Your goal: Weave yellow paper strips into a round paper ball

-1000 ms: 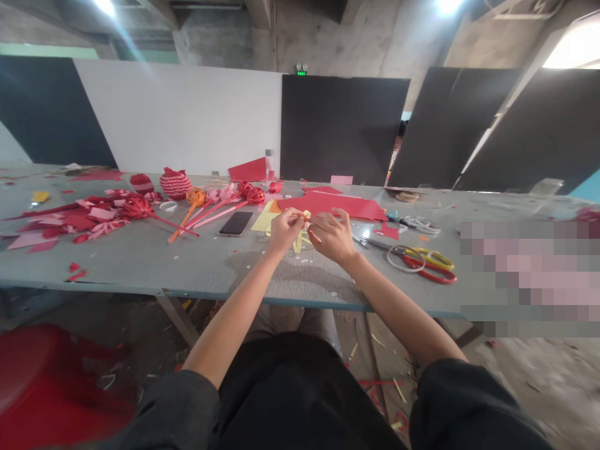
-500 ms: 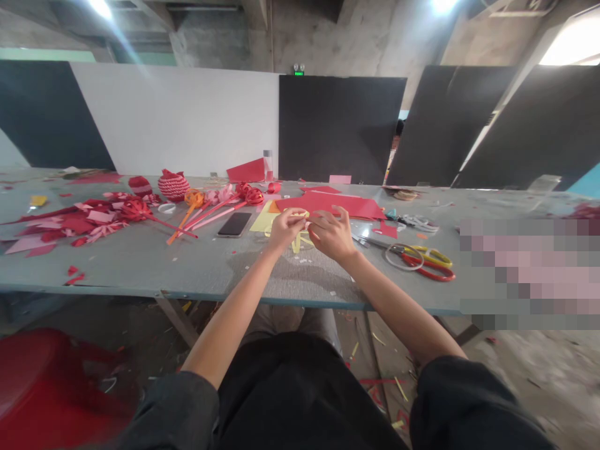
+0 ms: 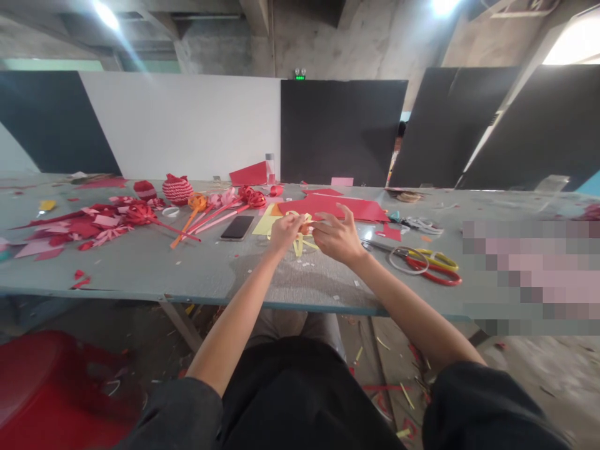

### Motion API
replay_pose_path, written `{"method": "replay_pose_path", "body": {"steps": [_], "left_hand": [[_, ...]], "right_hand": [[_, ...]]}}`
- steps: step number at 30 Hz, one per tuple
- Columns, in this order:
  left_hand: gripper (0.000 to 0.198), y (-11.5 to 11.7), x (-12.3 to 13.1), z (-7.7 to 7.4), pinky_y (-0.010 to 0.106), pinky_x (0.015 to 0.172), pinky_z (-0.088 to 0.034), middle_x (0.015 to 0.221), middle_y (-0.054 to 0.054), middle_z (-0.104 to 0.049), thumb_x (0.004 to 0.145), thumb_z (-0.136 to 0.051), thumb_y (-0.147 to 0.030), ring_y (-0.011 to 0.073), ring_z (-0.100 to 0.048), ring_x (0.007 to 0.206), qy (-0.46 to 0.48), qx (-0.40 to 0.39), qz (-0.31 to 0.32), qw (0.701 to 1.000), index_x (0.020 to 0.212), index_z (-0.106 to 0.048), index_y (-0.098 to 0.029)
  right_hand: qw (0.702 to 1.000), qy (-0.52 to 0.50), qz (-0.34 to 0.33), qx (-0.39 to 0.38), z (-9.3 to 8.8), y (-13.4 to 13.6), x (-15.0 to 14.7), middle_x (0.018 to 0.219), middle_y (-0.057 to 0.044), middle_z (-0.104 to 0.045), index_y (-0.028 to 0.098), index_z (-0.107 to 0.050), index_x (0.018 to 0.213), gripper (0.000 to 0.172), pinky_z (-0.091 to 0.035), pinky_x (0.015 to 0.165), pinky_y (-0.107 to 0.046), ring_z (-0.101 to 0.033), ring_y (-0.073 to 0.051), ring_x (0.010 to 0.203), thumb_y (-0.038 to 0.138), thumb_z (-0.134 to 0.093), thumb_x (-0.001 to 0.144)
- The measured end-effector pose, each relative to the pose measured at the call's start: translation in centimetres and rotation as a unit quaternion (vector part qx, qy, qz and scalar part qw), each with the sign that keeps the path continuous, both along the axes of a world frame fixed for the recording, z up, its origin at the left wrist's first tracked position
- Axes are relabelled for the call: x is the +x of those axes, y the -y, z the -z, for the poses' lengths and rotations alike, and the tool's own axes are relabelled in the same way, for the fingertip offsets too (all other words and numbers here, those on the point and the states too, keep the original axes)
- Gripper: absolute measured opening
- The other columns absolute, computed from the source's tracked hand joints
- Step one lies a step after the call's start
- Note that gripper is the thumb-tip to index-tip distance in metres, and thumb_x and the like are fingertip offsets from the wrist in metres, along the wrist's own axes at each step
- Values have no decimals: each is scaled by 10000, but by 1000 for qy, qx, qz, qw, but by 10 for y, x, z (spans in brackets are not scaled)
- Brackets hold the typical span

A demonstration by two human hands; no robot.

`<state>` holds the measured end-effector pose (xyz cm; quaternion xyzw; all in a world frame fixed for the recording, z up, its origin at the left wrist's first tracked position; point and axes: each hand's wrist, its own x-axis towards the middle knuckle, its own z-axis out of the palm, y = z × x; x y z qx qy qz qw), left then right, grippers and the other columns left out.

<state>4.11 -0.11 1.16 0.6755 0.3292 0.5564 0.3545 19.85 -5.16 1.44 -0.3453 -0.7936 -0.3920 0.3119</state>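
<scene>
My left hand (image 3: 285, 235) is closed in a pinch on a small piece made of yellow paper strips (image 3: 299, 245), whose loose ends hang below the fingers. Against it from the right, my right hand (image 3: 341, 236) pinches at a strip with thumb and forefinger, the other fingers raised and spread. A bit of orange shows between the two hands; what it is I cannot make out. Under and behind the hands lie yellow paper (image 3: 265, 222) and a stack of red paper sheets (image 3: 344, 206). Small white scraps are scattered on the table below the hands.
A phone (image 3: 237, 228) and orange and red paper flowers on stems (image 3: 218, 215) lie to the left, beyond them a heap of red and pink paper (image 3: 84, 226). Scissors (image 3: 434, 267) and a clear ring (image 3: 409, 260) are to the right. A red stool (image 3: 42, 387) stands lower left.
My right hand has drawn slightly to the right, away from the left hand, and its fingers have spread more. More of the yellow strips and the orange bit now show between the hands.
</scene>
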Motion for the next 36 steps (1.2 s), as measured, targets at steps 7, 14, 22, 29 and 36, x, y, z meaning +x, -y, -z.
{"method": "replay_pose_path", "body": {"steps": [7, 14, 22, 29, 36], "left_hand": [[236, 6, -3, -3, 210, 471, -469, 537, 2, -582, 671, -638, -342, 101, -553, 484, -68, -87, 130, 985, 534, -590, -155], [133, 10, -4, -3, 201, 460, -459, 639, 58, -670, 671, -673, -284, 109, -593, 525, -138, -114, 176, 968, 630, -680, -158], [145, 2, -2, 2, 200, 506, -483, 696, 50, -652, 732, -631, -290, 105, -610, 586, -139, -101, 171, 970, 684, -631, -153], [264, 3, 2, 3, 208, 507, -455, 684, 28, -587, 847, -478, -362, 102, -578, 554, -126, 10, 63, 990, 681, -522, -162], [209, 1, 3, 8, 224, 531, -410, 660, 6, -580, 879, -402, -296, 119, -561, 557, -154, 114, -115, 975, 712, -458, -185]], "right_hand": [[990, 101, -80, -53, -4, 14, 17, 978, 70, -683, 314, -666, 811, 348, -168, 1067, -556, -501, -184, 1139, 57, -432, 819], [986, 132, -62, -75, -8, 24, 25, 1012, 76, -680, 304, -652, 814, 341, -229, 1049, -576, -522, -167, 1139, 81, -399, 869], [994, 90, -35, -54, -1, 19, 38, 1073, 34, -660, 282, -642, 910, 260, -178, 1056, -574, -508, -187, 1147, 136, -428, 883], [998, 18, 54, -7, 14, 14, 38, 1201, -10, -591, 328, -507, 1200, 381, -56, 1070, -576, -451, -215, 1184, 158, -439, 866], [979, -188, 49, -68, 4, 18, 11, 1199, -76, -586, 228, -402, 1300, 477, -207, 1050, -527, -517, -232, 1111, 309, -489, 838]]}}
